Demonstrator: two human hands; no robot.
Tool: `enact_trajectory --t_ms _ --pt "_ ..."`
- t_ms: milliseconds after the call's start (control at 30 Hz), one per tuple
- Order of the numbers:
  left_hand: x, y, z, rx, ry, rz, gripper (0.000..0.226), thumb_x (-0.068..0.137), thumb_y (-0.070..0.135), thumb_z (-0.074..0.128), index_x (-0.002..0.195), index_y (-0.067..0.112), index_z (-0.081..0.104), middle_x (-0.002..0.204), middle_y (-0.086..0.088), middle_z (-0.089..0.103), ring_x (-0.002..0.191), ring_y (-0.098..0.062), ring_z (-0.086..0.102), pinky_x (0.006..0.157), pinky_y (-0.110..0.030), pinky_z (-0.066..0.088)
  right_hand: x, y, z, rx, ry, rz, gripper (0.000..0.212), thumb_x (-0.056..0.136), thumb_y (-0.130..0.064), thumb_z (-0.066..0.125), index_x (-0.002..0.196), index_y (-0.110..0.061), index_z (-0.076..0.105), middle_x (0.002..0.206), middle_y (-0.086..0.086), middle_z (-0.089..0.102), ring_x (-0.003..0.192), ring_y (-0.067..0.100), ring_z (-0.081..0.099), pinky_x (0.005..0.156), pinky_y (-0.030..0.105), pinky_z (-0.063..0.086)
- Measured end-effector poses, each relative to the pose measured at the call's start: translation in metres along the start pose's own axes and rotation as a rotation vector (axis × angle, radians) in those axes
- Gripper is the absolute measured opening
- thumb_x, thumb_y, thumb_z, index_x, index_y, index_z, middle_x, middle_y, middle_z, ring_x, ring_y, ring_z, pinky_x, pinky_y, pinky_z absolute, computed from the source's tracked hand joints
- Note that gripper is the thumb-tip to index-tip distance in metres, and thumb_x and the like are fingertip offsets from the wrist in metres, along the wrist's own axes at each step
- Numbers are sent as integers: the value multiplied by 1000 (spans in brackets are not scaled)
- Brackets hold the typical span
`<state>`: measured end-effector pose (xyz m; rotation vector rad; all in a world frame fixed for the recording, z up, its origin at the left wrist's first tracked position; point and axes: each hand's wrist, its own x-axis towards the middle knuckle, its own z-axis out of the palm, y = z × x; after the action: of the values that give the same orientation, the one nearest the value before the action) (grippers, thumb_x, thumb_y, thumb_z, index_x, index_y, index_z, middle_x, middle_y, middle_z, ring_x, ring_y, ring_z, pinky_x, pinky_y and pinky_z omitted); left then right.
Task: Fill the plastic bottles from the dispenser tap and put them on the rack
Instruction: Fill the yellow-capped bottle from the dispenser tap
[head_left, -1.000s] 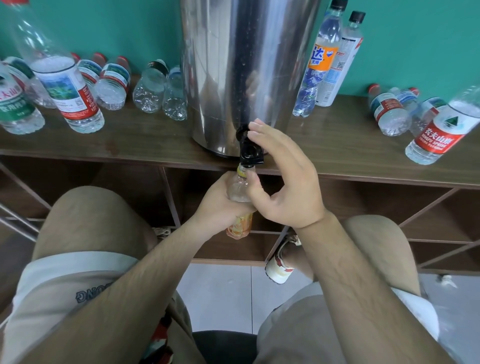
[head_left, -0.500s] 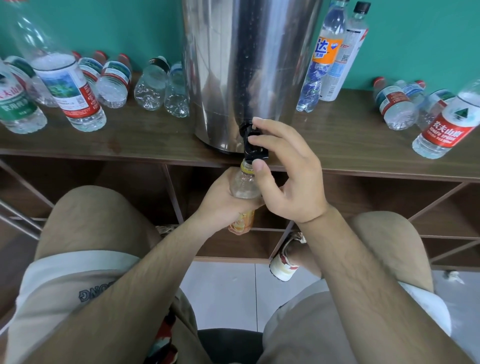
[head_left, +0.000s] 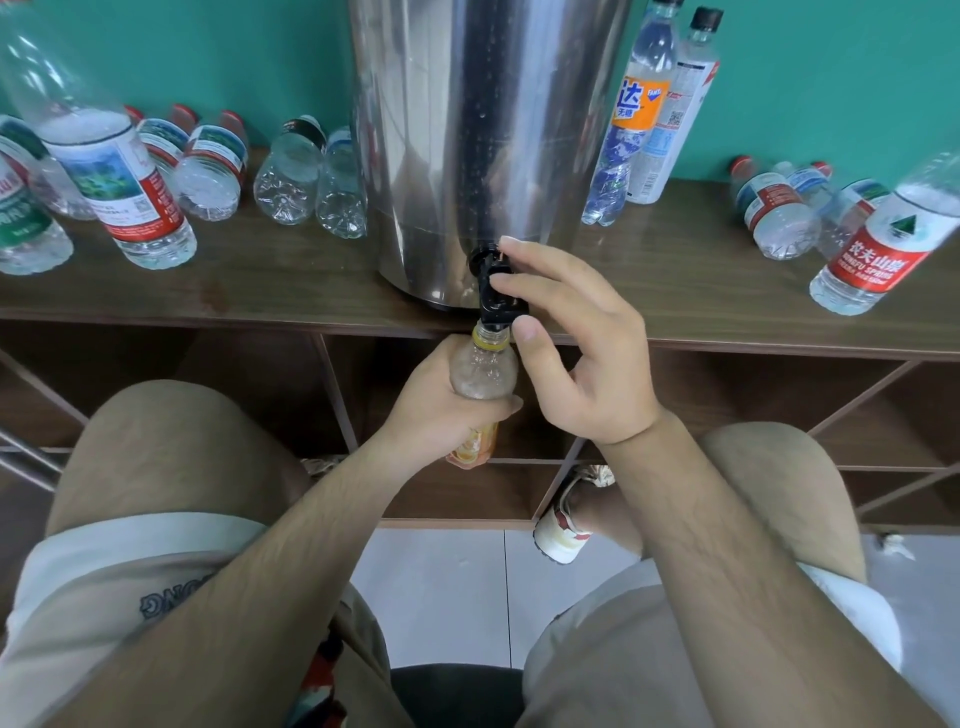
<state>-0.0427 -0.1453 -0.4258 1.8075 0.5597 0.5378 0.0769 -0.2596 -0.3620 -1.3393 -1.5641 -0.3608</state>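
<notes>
A tall steel dispenser (head_left: 483, 130) stands on the brown wooden rack (head_left: 260, 291). Its black tap (head_left: 496, 291) juts over the rack's front edge. My left hand (head_left: 441, 405) grips a small clear bottle (head_left: 483, 371) with an orange label, its open mouth right under the tap spout. My right hand (head_left: 571, 348) pinches the tap lever, fingers on top and thumb beside the spout. The lower half of the bottle is hidden by my left hand.
Several plastic bottles (head_left: 208, 166) lie and stand on the rack left of the dispenser. Two tall bottles (head_left: 639, 109) stand right of it, with more bottles (head_left: 878, 244) at the far right. Open compartments run below the top board. My knees flank a tiled floor.
My right hand has closed its fingers and thumb onto the tap lever. My left hand keeps the bottle under the spout. The camera has shifted slightly.
</notes>
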Motion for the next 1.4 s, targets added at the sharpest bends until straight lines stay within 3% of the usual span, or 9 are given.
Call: enact_trajectory --t_ms 100,200,433,633,767,967,1233,1400 --pt "-1 -4 2 -51 1 -45 50 75 24 88 116 12 64 108 -11 72 106 -28 71 98 -62 52 -1 4 -6 -4 -4 -9 29 98 2 52 119 9 71 138 25 62 128 29 64 106 46 53" --pt "-3 -6 3 -69 40 -80 51 70 25 90 113 20 64 105 -3 74 102 -20 72 98 -57 55 -1 7 -10 9 -5 0 36 92 17 50 119 8 72 136 24 64 127 30 64 99 51 57" --pt "-2 -9 4 -75 42 -115 56 66 30 91 112 18 62 104 -2 71 103 -22 71 99 -57 55 -3 11 -10 -22 25 21 43 86 24 52 119 6 72 135 21 65 129 28 63 94 48 59" --pt "0 -7 3 -69 0 -124 58 70 28 91 118 9 63 110 -12 72 108 -29 70 100 -60 53 3 4 -15 -32 -32 -9 44 83 17 56 122 5 71 139 21 63 129 29 62 98 51 56" --pt "-5 -5 4 -56 48 -129 59 69 29 92 118 21 62 110 -1 71 106 -18 70 100 -52 56 6 0 -24 -45 -78 7 43 83 13 59 123 4 71 141 19 62 128 29 63 99 52 55" --pt "-2 -3 4 24 24 -126 52 73 32 90 115 18 63 105 0 72 101 -17 71 95 -52 58 9 -4 -26 -57 -141 -13 42 95 -25 76 128 -1 70 144 14 61 136 25 58 106 50 51" --pt "-3 -5 4 -33 40 -129 58 70 30 93 119 21 63 109 0 73 105 -19 71 97 -53 57 3 4 -16 -40 -156 19 33 101 -18 67 131 -3 69 149 13 58 139 21 56 111 48 48" --pt "-4 -6 5 -36 48 -129 64 66 35 94 121 27 62 110 6 73 105 -13 71 98 -49 58 2 3 -14 -12 -158 47 32 103 -21 63 131 -5 69 150 10 58 138 21 56 102 51 54"
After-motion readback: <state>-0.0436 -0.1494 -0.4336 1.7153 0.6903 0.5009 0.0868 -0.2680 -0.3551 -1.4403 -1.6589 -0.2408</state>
